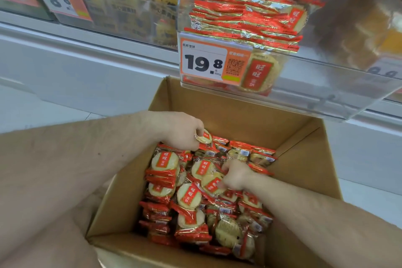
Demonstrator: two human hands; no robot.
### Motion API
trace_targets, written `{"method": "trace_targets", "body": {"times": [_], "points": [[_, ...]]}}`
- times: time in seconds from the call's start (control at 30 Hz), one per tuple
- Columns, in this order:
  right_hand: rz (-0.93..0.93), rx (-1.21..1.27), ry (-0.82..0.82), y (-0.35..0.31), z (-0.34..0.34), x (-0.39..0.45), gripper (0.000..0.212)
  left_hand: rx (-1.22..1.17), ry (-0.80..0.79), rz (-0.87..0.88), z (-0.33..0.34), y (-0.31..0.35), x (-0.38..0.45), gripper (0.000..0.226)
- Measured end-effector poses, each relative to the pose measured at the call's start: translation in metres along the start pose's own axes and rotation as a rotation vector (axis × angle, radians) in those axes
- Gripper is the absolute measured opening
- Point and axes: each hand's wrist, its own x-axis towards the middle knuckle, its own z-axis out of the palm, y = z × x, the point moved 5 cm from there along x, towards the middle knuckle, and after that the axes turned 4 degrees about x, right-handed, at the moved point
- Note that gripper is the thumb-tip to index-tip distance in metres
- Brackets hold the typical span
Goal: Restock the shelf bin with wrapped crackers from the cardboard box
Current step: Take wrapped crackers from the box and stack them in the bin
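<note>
Both our forearms reach into the open brown cardboard box, which holds loose red-and-gold wrapped round crackers. Our left hand, at the box's far left, grips one wrapped cracker. Our right hand, near the box's centre, curls its fingers around packets in the pile. Above the box, the clear plastic shelf bin contains stacked matching packets behind an orange price label.
</note>
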Motion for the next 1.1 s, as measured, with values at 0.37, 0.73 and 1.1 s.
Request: {"method": "trace_targets", "body": {"times": [0.37, 0.73, 1.1], "points": [[-0.105, 1.166, -0.338, -0.043, -0.015, 0.009, 0.042, -0.102, 0.111, -0.086, -0.004, -0.010, -0.008, 0.081], [0.140, 0.176, 0.210, -0.015, 0.041, 0.036, 0.089, -0.205, 0.139, -0.130, -0.006, -0.026, 0.003, 0.088], [-0.177, 0.371, -0.018, 0.008, -0.077, -0.081, 0.042, -0.398, 0.177, -0.013, -0.020, -0.019, -0.017, 0.088]]}}
